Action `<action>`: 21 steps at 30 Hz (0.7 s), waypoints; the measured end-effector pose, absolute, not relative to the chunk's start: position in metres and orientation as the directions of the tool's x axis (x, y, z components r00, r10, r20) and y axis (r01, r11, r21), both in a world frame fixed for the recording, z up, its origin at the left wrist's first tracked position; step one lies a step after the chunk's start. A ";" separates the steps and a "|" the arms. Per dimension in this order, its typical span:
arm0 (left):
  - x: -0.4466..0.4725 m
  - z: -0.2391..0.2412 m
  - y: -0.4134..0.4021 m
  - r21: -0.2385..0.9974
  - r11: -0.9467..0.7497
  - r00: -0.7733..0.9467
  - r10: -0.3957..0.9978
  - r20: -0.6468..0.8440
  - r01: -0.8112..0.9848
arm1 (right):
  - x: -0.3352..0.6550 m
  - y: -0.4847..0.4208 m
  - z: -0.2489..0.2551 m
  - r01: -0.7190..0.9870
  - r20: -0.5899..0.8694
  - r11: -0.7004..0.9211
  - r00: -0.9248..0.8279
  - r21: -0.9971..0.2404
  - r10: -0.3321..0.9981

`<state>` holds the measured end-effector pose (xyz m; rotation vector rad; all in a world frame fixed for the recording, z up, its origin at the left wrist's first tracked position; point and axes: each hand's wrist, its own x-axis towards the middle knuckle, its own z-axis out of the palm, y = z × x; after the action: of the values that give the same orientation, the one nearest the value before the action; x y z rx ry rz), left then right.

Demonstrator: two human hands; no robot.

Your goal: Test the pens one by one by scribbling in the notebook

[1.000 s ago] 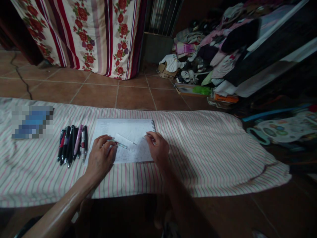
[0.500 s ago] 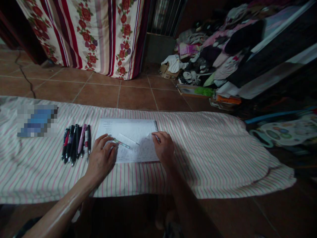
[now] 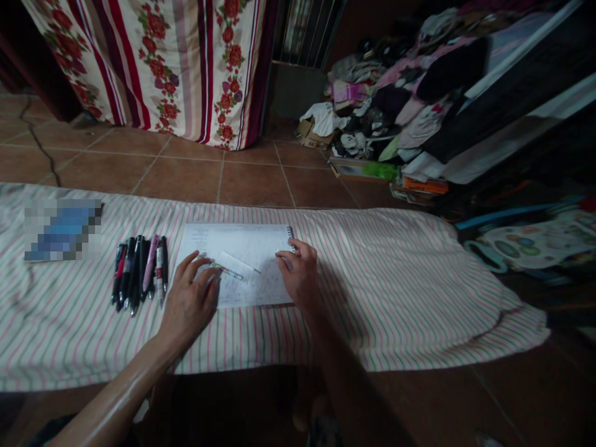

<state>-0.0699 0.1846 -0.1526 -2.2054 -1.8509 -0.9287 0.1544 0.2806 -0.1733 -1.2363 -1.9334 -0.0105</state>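
Observation:
A spiral notebook [image 3: 242, 237] with writing on its page lies on the striped cloth. On the page is a patterned pen barrel [image 3: 231, 273], and just above it a thin, pale pen refill [image 3: 241, 262]. My left hand [image 3: 190, 301] rests over the notebook's left side, fingers spread, its fingertips at the barrel's left end; whether they touch it I cannot tell. At the right edge, by the spiral binding, my right hand [image 3: 302, 276] has its thumb and fingers apart with nothing visible between them.
Several pens [image 3: 139, 270] lie side by side left of the notebook. Farther left is a blurred-out blue item [image 3: 65, 230]. The striped cloth [image 3: 395, 279] covers the surface underneath. Beyond it are floor tiles, a flowered curtain [image 3: 158, 68] and a heap of clothes [image 3: 395, 99].
My right hand's fingers have opened from a closer curl, and the hand has shifted slightly left. My left hand stays by the barrel. The whole view has moved a little.

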 end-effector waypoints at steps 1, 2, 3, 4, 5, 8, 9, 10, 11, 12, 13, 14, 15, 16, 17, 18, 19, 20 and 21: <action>-0.070 -0.153 0.185 0.286 -0.253 0.075 0.854 0.514 0.924 | 0.153 0.280 -0.172 0.755 0.638 0.525 -0.187 -0.393 0.747; -0.069 -0.153 0.185 0.283 -0.261 0.083 0.853 0.515 0.923 | 0.151 0.278 -0.172 0.749 0.640 0.537 -0.200 -0.388 0.742; -0.068 -0.153 0.186 0.280 -0.269 0.091 0.851 0.517 0.922 | 0.149 0.277 -0.171 0.740 0.642 0.552 -0.215 -0.384 0.736; -0.068 -0.154 0.186 0.279 -0.275 0.097 0.850 0.518 0.920 | 0.147 0.276 -0.170 0.728 0.642 0.568 -0.233 -0.383 0.731; -0.067 -0.154 0.187 0.278 -0.277 0.099 0.850 0.517 0.920 | 0.145 0.274 -0.169 0.716 0.639 0.584 -0.251 -0.383 0.727; -0.064 -0.155 0.188 0.278 -0.272 0.100 0.856 0.507 0.921 | 0.137 0.270 -0.168 0.681 0.627 0.616 -0.290 -0.396 0.723; -0.063 -0.156 0.188 0.281 -0.269 0.097 0.858 0.504 0.921 | 0.134 0.268 -0.167 0.671 0.624 0.624 -0.298 -0.400 0.722; -0.063 -0.156 0.188 0.285 -0.267 0.094 0.860 0.501 0.921 | 0.131 0.267 -0.167 0.663 0.621 0.630 -0.307 -0.403 0.721; -0.062 -0.157 0.189 0.288 -0.265 0.092 0.862 0.499 0.920 | 0.129 0.265 -0.167 0.658 0.618 0.636 -0.317 -0.403 0.720; -0.062 -0.158 0.189 0.292 -0.262 0.089 0.864 0.496 0.920 | 0.127 0.264 -0.166 0.656 0.612 0.641 -0.329 -0.399 0.719; -0.062 -0.159 0.189 0.294 -0.259 0.086 0.866 0.492 0.920 | 0.125 0.262 -0.166 0.656 0.606 0.645 -0.343 -0.393 0.718; -0.062 -0.159 0.189 0.294 -0.254 0.084 0.869 0.488 0.921 | 0.123 0.261 -0.166 0.658 0.596 0.647 -0.358 -0.385 0.718; -0.062 -0.160 0.189 0.293 -0.249 0.081 0.870 0.486 0.923 | 0.122 0.259 -0.166 0.662 0.586 0.648 -0.371 -0.377 0.720; -0.061 -0.160 0.190 0.292 -0.244 0.077 0.871 0.485 0.925 | 0.121 0.258 -0.166 0.667 0.576 0.646 -0.380 -0.371 0.724; -0.061 -0.160 0.190 0.292 -0.240 0.073 0.872 0.485 0.926 | 0.120 0.257 -0.166 0.673 0.566 0.641 -0.384 -0.369 0.729; -0.061 -0.160 0.190 0.293 -0.236 0.070 0.873 0.484 0.927 | 0.120 0.256 -0.166 0.677 0.559 0.636 -0.384 -0.371 0.735; -0.061 -0.159 0.190 0.294 -0.235 0.069 0.873 0.483 0.927 | 0.119 0.256 -0.167 0.681 0.552 0.630 -0.382 -0.375 0.741; -0.060 -0.159 0.191 0.294 -0.237 0.070 0.873 0.483 0.926 | 0.118 0.255 -0.168 0.683 0.547 0.625 -0.379 -0.379 0.746; -0.060 -0.158 0.191 0.295 -0.240 0.072 0.873 0.483 0.925 | 0.118 0.255 -0.168 0.684 0.544 0.621 -0.376 -0.384 0.750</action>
<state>-0.0599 0.1905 -0.1579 -2.2329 -1.8791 -0.8954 0.1177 0.2551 -0.1682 -1.1197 -2.1421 0.1217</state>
